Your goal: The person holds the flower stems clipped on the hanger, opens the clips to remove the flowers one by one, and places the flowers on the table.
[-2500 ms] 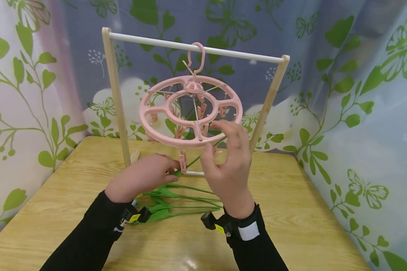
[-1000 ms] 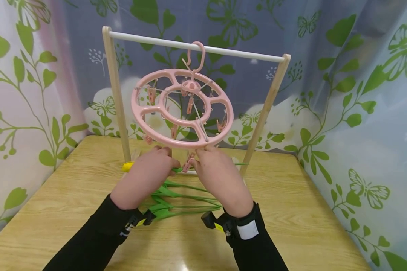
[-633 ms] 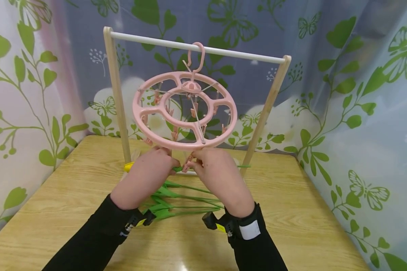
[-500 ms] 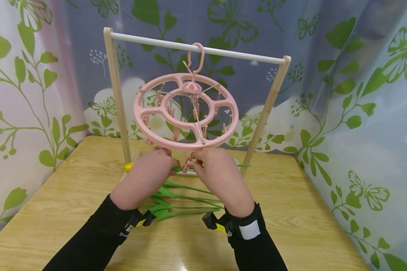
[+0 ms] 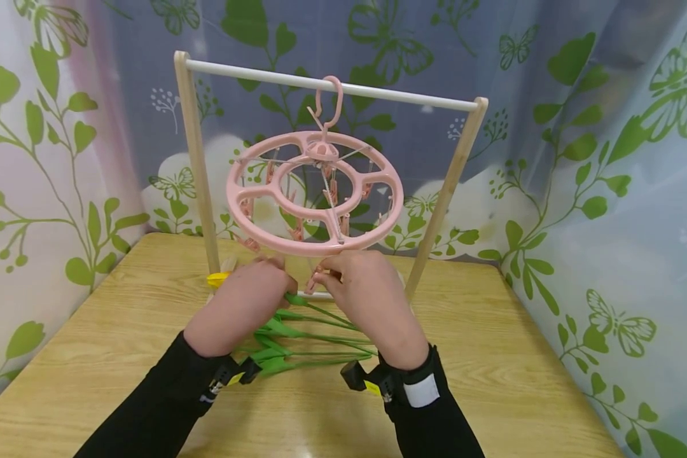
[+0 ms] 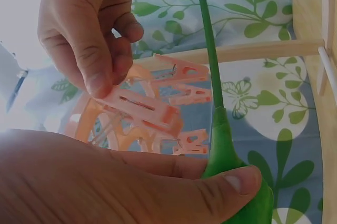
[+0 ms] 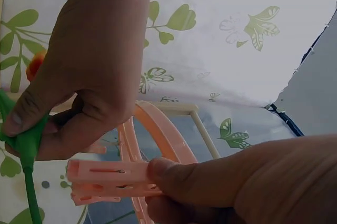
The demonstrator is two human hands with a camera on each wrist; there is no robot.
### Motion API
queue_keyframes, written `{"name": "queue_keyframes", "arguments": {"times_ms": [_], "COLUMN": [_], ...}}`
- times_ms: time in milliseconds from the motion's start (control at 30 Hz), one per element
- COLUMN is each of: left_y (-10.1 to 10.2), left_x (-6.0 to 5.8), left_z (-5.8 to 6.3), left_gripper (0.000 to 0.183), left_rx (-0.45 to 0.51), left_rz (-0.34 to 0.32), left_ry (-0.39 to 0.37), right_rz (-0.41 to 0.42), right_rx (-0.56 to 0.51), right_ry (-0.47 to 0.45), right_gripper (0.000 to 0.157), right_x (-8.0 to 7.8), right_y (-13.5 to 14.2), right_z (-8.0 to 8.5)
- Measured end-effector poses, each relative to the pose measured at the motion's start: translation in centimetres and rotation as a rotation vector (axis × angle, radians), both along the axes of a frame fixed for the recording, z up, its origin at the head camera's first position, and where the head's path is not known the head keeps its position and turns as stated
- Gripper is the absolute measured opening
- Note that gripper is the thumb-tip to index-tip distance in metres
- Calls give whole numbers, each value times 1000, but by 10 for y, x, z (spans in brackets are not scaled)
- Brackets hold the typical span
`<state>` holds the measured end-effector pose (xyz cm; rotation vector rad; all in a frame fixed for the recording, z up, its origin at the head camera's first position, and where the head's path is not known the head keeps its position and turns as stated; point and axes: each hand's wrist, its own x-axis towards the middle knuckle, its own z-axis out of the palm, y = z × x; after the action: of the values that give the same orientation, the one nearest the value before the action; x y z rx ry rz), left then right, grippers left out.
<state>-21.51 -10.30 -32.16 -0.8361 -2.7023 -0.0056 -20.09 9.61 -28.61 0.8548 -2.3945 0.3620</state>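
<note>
My left hand (image 5: 240,308) grips an artificial tulip by its green leaves, thumb across them in the left wrist view. The tulip's yellow bloom (image 5: 216,279) pokes out left of this hand, and its green stem (image 6: 210,55) slants down to the right in the head view. Just right of it, my right hand (image 5: 372,302) pinches a pink clothes peg (image 7: 113,174) between thumb and fingers. That peg hangs below the front rim of a round pink clip hanger (image 5: 289,245). Stem and peg are apart. Other pegs (image 6: 184,71) dangle from the hanger.
The hanger hooks over the white bar (image 5: 401,95) of a wooden-sided rack (image 5: 197,165). Several more green-stemmed flowers (image 5: 320,350) lie on the wooden table (image 5: 492,356) under my hands. A leaf-patterned curtain (image 5: 584,159) stands behind and at both sides.
My right hand came down from beside the ring to the peg. The tulip's stem, level behind the right hand half a second ago, now slopes downward; my left hand shifted slightly left.
</note>
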Motion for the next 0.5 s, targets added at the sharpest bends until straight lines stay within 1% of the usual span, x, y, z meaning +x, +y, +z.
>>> {"name": "queue_keyframes", "arguments": {"times_ms": [100, 167, 233, 333, 400, 500], "left_y": [-1, -1, -2, -3, -3, -4], "left_x": [1, 2, 3, 3, 3, 2], "left_z": [0, -1, -1, -1, 0, 2], "left_gripper": [8, 10, 12, 12, 12, 11], "left_rx": [-12, -16, -14, -11, -1, 16], "left_rz": [1, 3, 5, 15, 26, 41], "left_ry": [-1, -1, -3, -23, -43, -82], "right_rz": [-30, -49, -76, -109, -136, -154], "right_rx": [16, 40, 79, 137, 175, 200], "right_ry": [-51, -120, -207, -304, -329, -333], "right_gripper": [12, 15, 17, 21, 24, 24], "right_x": [0, 0, 1, 2, 2, 2], "right_y": [-1, -2, -2, -2, -2, -1], "right_z": [1, 2, 2, 1, 1, 0]}}
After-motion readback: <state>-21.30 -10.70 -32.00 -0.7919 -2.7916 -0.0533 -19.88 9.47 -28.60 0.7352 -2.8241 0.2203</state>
